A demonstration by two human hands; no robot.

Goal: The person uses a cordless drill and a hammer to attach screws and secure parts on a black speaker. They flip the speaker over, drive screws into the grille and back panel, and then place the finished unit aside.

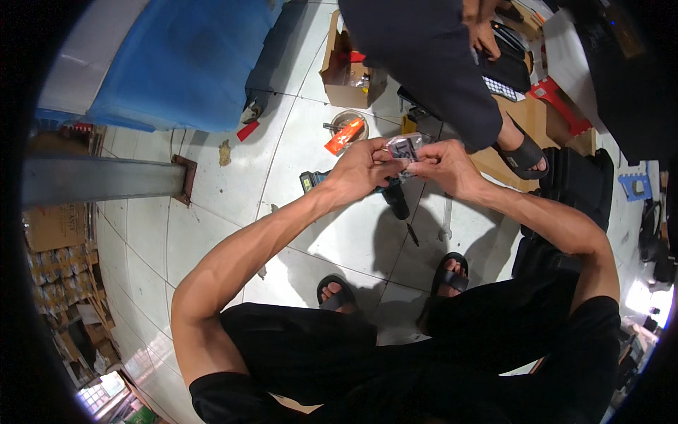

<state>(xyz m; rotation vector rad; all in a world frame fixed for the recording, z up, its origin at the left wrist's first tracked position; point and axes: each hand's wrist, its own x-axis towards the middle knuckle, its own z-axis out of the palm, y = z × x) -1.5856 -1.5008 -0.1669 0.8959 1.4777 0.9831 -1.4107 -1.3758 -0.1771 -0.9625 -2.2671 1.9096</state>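
Both my hands meet in front of me around a small clear plastic bag [402, 148] with dark contents that I cannot make out. My left hand [367, 167] pinches the bag's left side between thumb and fingers. On the opposite side my right hand [446, 167] grips it the same way. Below the hands a teal and black cordless drill [397, 202] lies on the tiled floor, partly hidden, its bit pointing toward my feet. Just beyond my left hand is an orange packet [345, 136] on top of a round dish [361, 120].
An open cardboard box [346, 85] stands ahead. Another person's leg [431, 63] and sandalled foot [524, 152] are close on the right. A wrench [446, 215] lies near my right foot. Black cases [575, 187] sit at right; a metal post [106, 181] rises at left.
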